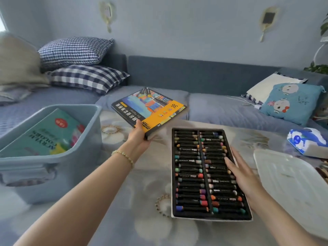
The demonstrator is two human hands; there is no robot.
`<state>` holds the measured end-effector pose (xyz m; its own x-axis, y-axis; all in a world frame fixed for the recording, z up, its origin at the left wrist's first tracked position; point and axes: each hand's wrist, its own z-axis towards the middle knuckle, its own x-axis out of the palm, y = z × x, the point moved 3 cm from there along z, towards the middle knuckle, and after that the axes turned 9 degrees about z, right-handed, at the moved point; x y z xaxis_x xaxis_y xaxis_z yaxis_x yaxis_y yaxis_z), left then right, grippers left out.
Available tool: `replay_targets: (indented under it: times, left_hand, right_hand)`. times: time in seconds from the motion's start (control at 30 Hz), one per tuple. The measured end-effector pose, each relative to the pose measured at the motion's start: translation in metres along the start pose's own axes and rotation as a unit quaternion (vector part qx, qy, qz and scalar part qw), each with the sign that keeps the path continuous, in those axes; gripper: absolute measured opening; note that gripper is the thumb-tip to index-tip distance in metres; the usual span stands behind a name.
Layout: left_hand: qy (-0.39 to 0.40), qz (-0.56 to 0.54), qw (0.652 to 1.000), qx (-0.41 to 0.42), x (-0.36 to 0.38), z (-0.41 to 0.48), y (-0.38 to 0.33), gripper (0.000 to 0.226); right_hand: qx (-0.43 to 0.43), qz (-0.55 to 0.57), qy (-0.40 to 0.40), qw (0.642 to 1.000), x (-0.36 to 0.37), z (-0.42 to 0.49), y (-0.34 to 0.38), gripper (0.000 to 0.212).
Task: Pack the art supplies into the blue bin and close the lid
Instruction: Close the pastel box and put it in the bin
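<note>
An open tray of oil pastels (198, 173), black with two rows of sticks, lies on the bed in front of me. My right hand (241, 173) rests with straight fingers on its right edge. My left hand (140, 135) grips the near corner of the pastel box lid (150, 107), yellow with a painted picture and "36", held above the bed behind the tray. The blue bin (51, 164) stands open at the left, a teal acrylic paint box (46, 134) leaning inside. The translucent white bin lid (294, 189) lies at the right.
A tissue pack (307, 141) lies past the bin lid. Checked pillows (79, 68) are stacked at the back left, a blue cartoon cushion (291, 102) at the back right. The bedspread (134, 219) is floral.
</note>
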<state>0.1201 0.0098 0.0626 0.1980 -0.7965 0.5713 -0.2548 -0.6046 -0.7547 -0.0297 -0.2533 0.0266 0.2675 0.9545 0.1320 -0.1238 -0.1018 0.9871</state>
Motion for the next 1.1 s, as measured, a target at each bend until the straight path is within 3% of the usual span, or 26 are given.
replay_targets:
  times: [0.23, 0.43, 0.57, 0.93, 1.1]
  left_hand:
    - [-0.021, 0.039, 0.998, -0.043, 0.005, 0.01, 0.01, 0.046]
    - [-0.031, 0.065, 0.996, -0.047, 0.004, 0.01, 0.019, 0.05]
    - [-0.004, 0.057, 0.998, -0.008, 0.008, -0.005, 0.021, 0.041]
    - [0.118, 0.251, 0.959, 0.049, 0.005, -0.021, 0.032, 0.041]
    - [0.157, 0.293, 0.943, 0.024, 0.005, -0.029, 0.045, 0.046]
  right_hand:
    - [-0.004, -0.004, 0.056, 0.998, 0.016, -0.008, 0.005, 0.047]
    - [0.006, -0.008, 0.059, 0.998, 0.022, -0.011, 0.005, 0.048]
    - [0.014, -0.027, 0.073, 0.997, 0.022, -0.013, 0.007, 0.048]
    - [0.028, -0.078, 0.112, 0.99, 0.016, -0.013, 0.004, 0.047]
    - [0.051, -0.036, 0.052, 0.997, 0.018, -0.01, -0.003, 0.043]
